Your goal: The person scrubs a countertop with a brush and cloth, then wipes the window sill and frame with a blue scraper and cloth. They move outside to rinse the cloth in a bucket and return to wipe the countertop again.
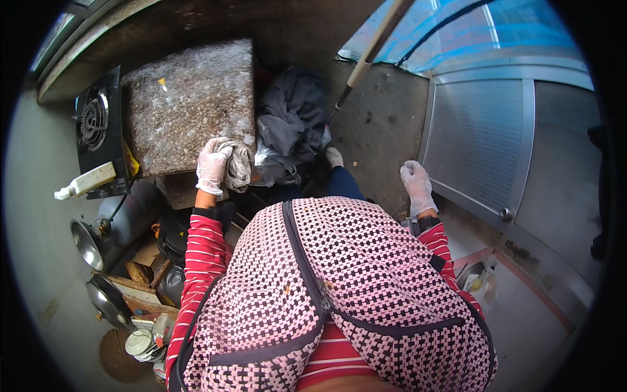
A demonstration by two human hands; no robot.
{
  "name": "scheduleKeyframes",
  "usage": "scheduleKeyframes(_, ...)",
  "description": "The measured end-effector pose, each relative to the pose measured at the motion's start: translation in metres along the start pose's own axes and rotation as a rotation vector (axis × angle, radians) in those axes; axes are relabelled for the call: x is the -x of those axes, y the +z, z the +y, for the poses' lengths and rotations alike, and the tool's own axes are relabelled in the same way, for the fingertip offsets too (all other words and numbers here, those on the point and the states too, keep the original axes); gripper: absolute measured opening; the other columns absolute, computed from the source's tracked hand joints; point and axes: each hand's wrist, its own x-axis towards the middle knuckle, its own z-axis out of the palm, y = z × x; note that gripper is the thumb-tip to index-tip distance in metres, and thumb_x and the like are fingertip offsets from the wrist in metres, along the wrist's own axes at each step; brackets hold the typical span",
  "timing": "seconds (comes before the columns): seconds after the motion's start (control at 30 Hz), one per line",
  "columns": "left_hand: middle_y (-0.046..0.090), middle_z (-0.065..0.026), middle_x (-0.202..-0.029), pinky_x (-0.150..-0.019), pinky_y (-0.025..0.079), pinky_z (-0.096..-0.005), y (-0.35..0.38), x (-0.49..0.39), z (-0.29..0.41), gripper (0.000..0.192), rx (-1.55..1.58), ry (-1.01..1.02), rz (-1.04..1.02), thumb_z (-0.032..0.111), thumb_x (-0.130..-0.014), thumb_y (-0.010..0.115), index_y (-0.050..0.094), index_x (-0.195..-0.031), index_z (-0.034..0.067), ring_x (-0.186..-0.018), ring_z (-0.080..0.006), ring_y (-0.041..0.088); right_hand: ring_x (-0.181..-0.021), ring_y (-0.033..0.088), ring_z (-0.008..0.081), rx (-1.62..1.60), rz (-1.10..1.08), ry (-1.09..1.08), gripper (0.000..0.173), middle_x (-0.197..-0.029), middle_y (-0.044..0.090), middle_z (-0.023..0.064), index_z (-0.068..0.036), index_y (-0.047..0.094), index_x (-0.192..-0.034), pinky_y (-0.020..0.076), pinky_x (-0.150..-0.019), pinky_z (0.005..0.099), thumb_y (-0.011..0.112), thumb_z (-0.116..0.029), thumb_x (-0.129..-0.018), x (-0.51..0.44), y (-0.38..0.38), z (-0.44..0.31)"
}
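Note:
My left hand (213,165), in a clear disposable glove, grips a bunched grey cloth (238,164) at the near right corner of a speckled brown stone-look tabletop (188,108). White smears mark the far part of that top, and a small yellow scrap lies on it. Out to the right, my right hand (416,185) wears the same kind of glove. Its fingers are curled in and nothing shows in them. It hangs over the floor, apart from the metal-framed door panel (475,137).
Left of the tabletop are a black gas stove (93,120), a pale plastic bottle (90,181) and a gas cylinder (134,210). Pans and stacked plates (140,343) stand lower left. Dark cloth (294,117) heaps beside the table; a long pole (367,59) slants down to the floor.

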Motion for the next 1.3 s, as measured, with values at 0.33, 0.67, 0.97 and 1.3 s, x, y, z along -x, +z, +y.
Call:
scheduleKeyframes(0.33,0.073,-0.0093,-0.110,-0.090,0.055,-0.0280,0.088,0.016,0.019,0.035,-0.378,0.024,-0.037,0.010,-0.091,0.073,0.063,-0.122,-0.005,-0.099,-0.0169,0.069,-0.099,0.072,0.0282,-0.161,0.040,-0.013,0.035,-0.105,0.075,0.0178,-0.002,0.069,-0.117,0.0541,-0.090,0.0372,0.071,-0.029,-0.095,-0.042,-0.018,0.134)
scheduleKeyframes(0.67,0.071,-0.0083,-0.112,-0.091,0.054,-0.0267,0.248,0.040,-0.019,0.038,-0.323,-0.125,-0.083,0.001,-0.091,0.072,0.059,-0.126,-0.004,-0.101,-0.0157,0.068,-0.100,0.070,0.0358,-0.191,-0.033,0.215,0.037,-0.107,0.073,0.0186,-0.007,0.069,-0.119,0.0530,-0.089,0.0422,0.064,-0.036,-0.097,-0.063,0.016,0.375)
scheduleKeyframes(0.97,0.072,-0.0064,-0.107,-0.089,0.055,-0.0269,0.317,-0.006,-0.022,0.023,-0.450,-0.192,-0.262,0.002,-0.093,0.069,0.065,-0.116,-0.001,-0.096,-0.0157,0.069,-0.083,0.071,0.0274,-0.266,-0.062,0.369,0.034,-0.094,0.075,0.0158,-0.006,0.070,-0.117,0.0540,-0.080,0.0387,0.069,-0.032,-0.096,-0.035,0.063,0.420)
scheduleKeyframes(1.3,0.069,-0.0104,-0.120,-0.101,0.051,-0.0317,0.471,-0.013,-0.122,0.034,-0.288,-0.425,-0.579,0.011,-0.098,0.065,0.060,-0.128,-0.003,-0.111,-0.0188,0.066,-0.129,0.056,0.0231,-1.276,-0.507,0.183,0.074,-0.144,0.055,0.0188,-0.007,0.045,-0.152,0.0450,-0.109,0.0355,0.079,-0.029,-0.091,-0.069,0.111,0.244)
